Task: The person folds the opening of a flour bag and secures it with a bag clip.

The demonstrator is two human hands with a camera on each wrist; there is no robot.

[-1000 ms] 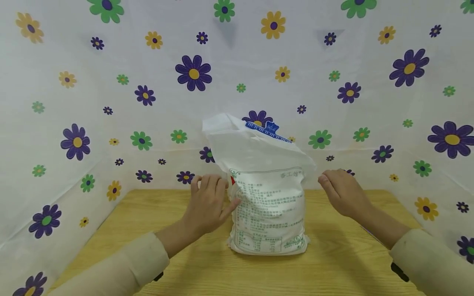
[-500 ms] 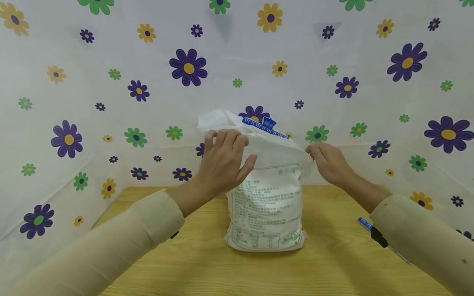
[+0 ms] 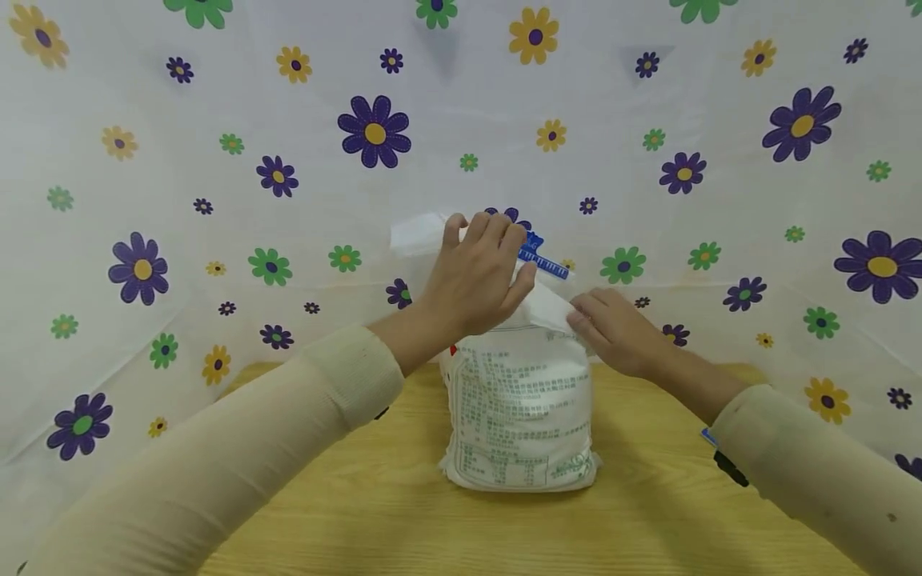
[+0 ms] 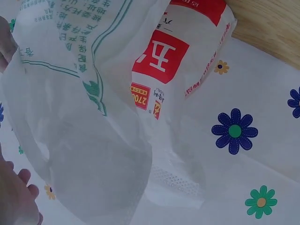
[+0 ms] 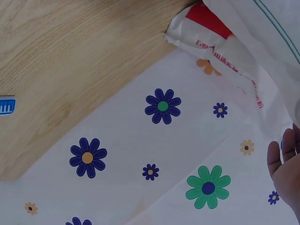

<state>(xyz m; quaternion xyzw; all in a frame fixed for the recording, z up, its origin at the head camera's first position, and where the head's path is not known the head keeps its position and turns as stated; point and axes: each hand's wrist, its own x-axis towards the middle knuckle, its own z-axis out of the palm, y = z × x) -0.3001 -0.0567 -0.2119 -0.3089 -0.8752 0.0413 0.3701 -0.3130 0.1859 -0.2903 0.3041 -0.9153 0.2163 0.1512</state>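
A full white bag [image 3: 520,416] with green print stands upright on the table; its red-marked other side [image 4: 161,56] shows in the left wrist view. Across its loose top sits a blue piano-key clip [image 3: 546,264], partly covered by my left hand [image 3: 475,276]. That hand is in front of the bag's top with its fingers bent and apart; in the left wrist view the hand [image 4: 18,197] appears beside the thin white plastic, holding nothing I can see. My right hand [image 3: 612,332] pinches the bag's upper right edge, where a flap folds over.
A wooden table [image 3: 360,520] carries the bag. Flower-printed white sheeting [image 3: 310,120] stands behind and at the sides. On the right lies a second blue piano-key object [image 5: 7,105], mostly hidden by my right sleeve in the head view.
My left hand has risen from the bag's left side to its top, moving right over the clip. My right hand has come in to the right edge and folded it inward.
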